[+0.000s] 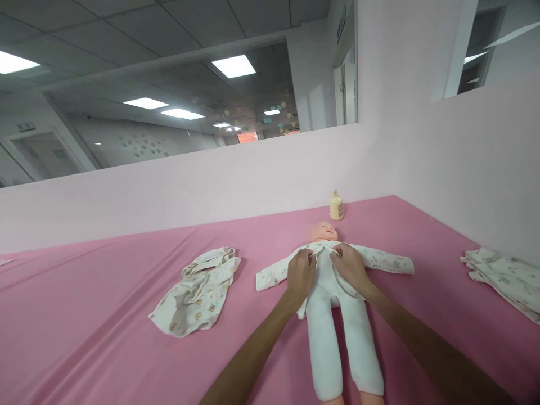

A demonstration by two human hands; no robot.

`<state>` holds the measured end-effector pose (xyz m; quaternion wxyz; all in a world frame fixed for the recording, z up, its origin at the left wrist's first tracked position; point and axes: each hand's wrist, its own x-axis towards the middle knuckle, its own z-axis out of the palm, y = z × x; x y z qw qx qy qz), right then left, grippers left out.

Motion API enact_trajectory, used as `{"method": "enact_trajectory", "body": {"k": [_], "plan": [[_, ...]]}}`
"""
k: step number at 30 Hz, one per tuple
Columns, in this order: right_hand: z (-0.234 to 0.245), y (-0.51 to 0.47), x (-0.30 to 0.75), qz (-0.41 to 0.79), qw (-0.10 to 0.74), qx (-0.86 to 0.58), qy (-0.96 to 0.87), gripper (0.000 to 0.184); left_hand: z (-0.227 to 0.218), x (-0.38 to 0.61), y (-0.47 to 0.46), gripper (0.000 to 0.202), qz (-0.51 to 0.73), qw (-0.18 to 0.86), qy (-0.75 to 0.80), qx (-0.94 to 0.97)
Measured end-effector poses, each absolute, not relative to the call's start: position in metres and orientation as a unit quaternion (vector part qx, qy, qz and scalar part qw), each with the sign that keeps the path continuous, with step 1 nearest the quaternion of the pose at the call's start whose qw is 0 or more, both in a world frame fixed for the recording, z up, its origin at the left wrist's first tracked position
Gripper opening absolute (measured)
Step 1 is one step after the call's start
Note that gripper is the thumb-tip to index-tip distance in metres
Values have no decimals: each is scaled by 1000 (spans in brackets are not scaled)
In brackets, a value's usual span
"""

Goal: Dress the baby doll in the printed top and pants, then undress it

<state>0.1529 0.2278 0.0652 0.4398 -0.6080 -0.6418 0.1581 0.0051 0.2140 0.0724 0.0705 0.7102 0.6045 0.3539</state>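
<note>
Doll (325,287) lies face up on pink-covered table (105,292), right of centre in frame; printed shirt (382,260) spreads under it, sleeves out, front parted. Your left hand (301,275) and right hand (349,267) each pinch front edge near neck. Uneven pull could twist doll or drag it across table. Shallow pinch could let thin edge slip. Your right wrist, pressing loose flap below, could crease it.

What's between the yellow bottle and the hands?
Head view: pink sheet, the doll's head and the patterned shirt's neckline lie between the pale yellow bottle and the left hand and right hand.
</note>
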Motion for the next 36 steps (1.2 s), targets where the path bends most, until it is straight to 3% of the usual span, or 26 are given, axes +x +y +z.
{"method": "enact_trajectory", "body": {"k": [4, 13, 26, 36], "plan": [[57, 225, 157, 126, 418, -610, -661, 20, 67, 9, 213, 21, 342, 51, 593, 727], [42, 223, 154, 166, 511, -546, -643, 21, 57, 17, 213, 20, 311, -7, 575, 757], [42, 216, 144, 156, 525, -525, -651, 23, 45, 18, 216, 20, 294, -87, 525, 794], [49, 198, 137, 182, 516, -540, -640, 19, 45, 19, 216, 22, 343, -52, 506, 790]]}}
